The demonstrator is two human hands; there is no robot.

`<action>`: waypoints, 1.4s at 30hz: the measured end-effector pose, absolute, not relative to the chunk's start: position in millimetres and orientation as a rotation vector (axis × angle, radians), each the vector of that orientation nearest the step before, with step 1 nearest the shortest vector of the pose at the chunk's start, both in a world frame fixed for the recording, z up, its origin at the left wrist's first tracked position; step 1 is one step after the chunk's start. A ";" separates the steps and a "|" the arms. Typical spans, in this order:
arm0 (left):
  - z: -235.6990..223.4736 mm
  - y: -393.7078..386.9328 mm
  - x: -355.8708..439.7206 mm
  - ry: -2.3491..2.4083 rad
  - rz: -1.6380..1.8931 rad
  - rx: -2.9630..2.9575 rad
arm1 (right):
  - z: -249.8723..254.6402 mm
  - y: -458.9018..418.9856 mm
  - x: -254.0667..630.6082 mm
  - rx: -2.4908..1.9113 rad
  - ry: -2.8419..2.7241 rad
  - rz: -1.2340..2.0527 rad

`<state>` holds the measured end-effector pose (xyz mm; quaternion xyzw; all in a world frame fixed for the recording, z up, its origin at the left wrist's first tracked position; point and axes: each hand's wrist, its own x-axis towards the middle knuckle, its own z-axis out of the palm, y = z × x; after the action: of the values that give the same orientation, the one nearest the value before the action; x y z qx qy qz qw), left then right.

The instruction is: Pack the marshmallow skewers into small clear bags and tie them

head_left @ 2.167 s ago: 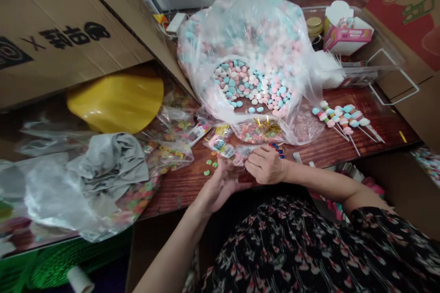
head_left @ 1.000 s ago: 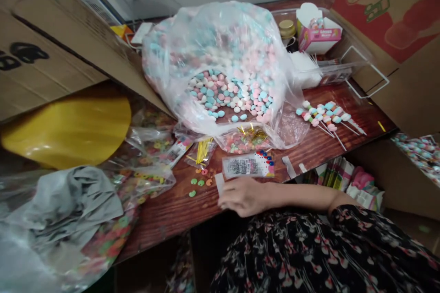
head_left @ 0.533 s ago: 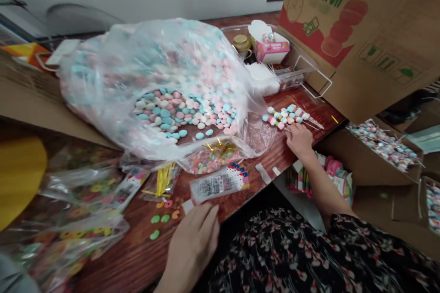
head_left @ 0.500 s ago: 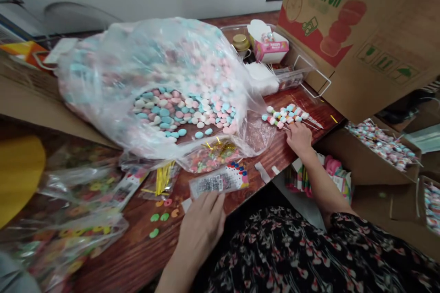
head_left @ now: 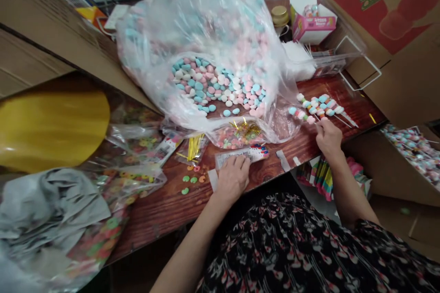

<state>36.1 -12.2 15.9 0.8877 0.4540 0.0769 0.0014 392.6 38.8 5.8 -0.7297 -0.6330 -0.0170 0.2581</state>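
My left hand (head_left: 233,179) lies flat on a printed flat packet (head_left: 240,156) at the table's front edge, its fingers spread over the packet. My right hand (head_left: 329,138) is farther right, its fingertips at the sticks of several skewers of pastel candies (head_left: 316,109). Whether those fingers grip a stick is hard to see. Behind both hands, a large transparent plastic bag (head_left: 202,18) slumps open, full of round pink, blue and white candies (head_left: 216,87).
Bags of colourful ring candies (head_left: 134,178) and a grey cloth (head_left: 55,206) lie on the left of the wooden table (head_left: 161,210). A yellow rounded object (head_left: 51,130) sits far left. Loose green candy pieces (head_left: 187,178) lie near my left hand. Cardboard boxes crowd both sides.
My left hand has come forward from the table edge onto the printed packet. My right hand stays at the skewers. The view has swung slightly left.
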 end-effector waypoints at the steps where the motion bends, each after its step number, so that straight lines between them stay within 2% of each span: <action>1: 12.7 -11.4 35.7 1.424 0.304 2.783 | 3.8 31.6 394.0 -1.897 -1.664 -0.008; 6: 3.1 -10.2 32.8 1.454 0.585 2.757 | 2.6 -0.8 393.2 -1.684 -1.498 0.230; 13: 16.8 -14.2 38.2 1.575 0.504 2.584 | 33.6 -9.9 369.8 -1.516 -1.642 0.516; 19: 9.1 -4.6 33.0 1.538 0.979 2.026 | 51.6 -10.8 353.4 -1.366 -1.757 0.656; 23: 5.1 -0.3 26.0 1.486 1.036 1.797 | 59.0 -11.9 347.2 -1.306 -1.833 0.728; 34: 8.9 0.1 24.3 1.392 1.001 1.852 | 64.0 -0.8 335.5 -1.177 -2.065 0.712; 42: 4.5 -0.4 25.0 1.318 0.953 2.070 | 82.3 9.7 351.3 -1.166 -2.521 0.495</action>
<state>25.0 -0.4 4.5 0.7609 0.4846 0.3505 0.2516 351.3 9.7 82.3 -0.4079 -0.8821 0.1731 0.1596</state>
